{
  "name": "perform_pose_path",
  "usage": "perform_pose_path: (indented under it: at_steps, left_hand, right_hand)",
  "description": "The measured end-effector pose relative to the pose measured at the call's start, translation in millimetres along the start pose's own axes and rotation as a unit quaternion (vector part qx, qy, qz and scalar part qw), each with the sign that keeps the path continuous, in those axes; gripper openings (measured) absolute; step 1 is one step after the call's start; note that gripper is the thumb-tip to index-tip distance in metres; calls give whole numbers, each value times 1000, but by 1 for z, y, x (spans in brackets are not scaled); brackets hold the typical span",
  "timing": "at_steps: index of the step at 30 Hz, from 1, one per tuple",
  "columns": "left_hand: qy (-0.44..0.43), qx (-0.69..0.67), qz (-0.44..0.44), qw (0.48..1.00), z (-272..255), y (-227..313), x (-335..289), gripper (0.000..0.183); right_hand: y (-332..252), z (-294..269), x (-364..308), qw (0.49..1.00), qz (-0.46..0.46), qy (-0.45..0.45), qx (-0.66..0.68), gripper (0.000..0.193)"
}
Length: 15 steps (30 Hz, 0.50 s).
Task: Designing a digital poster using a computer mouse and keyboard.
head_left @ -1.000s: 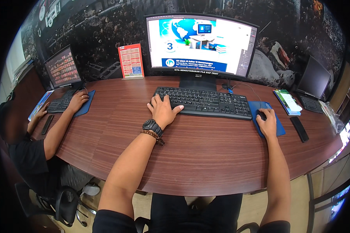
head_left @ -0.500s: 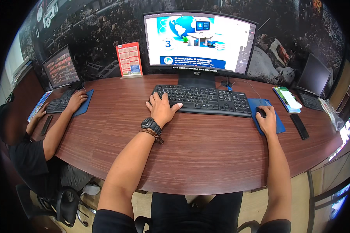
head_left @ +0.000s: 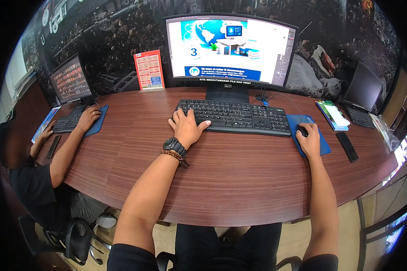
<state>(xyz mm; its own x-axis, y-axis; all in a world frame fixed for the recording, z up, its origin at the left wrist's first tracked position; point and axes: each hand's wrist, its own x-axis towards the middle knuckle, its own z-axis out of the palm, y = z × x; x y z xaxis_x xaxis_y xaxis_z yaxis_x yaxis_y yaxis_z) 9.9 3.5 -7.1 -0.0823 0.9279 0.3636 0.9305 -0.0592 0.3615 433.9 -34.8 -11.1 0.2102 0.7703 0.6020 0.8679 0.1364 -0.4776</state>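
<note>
My left hand (head_left: 187,128) rests on the left end of a black keyboard (head_left: 239,116), its fingers spread over the keys and the thumb stretched right. A black watch and a beaded bracelet circle that wrist. Over a black computer mouse (head_left: 302,130) curls my right hand (head_left: 310,141), gripping it on a blue mouse pad (head_left: 324,145). Behind the keyboard stands a wide curved monitor (head_left: 269,49), lit with a blue and white page showing a globe, a desk and books. The palm hides part of the mouse.
The brown wooden desk (head_left: 230,180) curves around me. A red and white stand-up card (head_left: 149,70) is left of the monitor; a black phone (head_left: 347,147), booklets (head_left: 333,115) and a dark second monitor (head_left: 363,86) are at right. At left, another person types at a keyboard (head_left: 67,122).
The whole view has shifted very slightly. Both hands keep their places on the keyboard and the mouse, and the page on the monitor looks the same.
</note>
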Motion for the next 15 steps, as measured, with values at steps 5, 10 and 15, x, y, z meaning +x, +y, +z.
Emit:
perform_pose_path:
  at_steps: [5,10,15]
  left_hand:
    - [-2,-3,-1,1000,2,-1,0,84]
    - [22,2,17,1000,5,-3,0,79]
    - [19,-3,17,1000,4,-3,0,80]
  right_hand:
    - [1,0,0,1000,-6,1,-5,34]
    - [-4,-2,-1,1000,13,-4,-6,33]
    - [-4,-2,-1,1000,7,-1,-6,33]
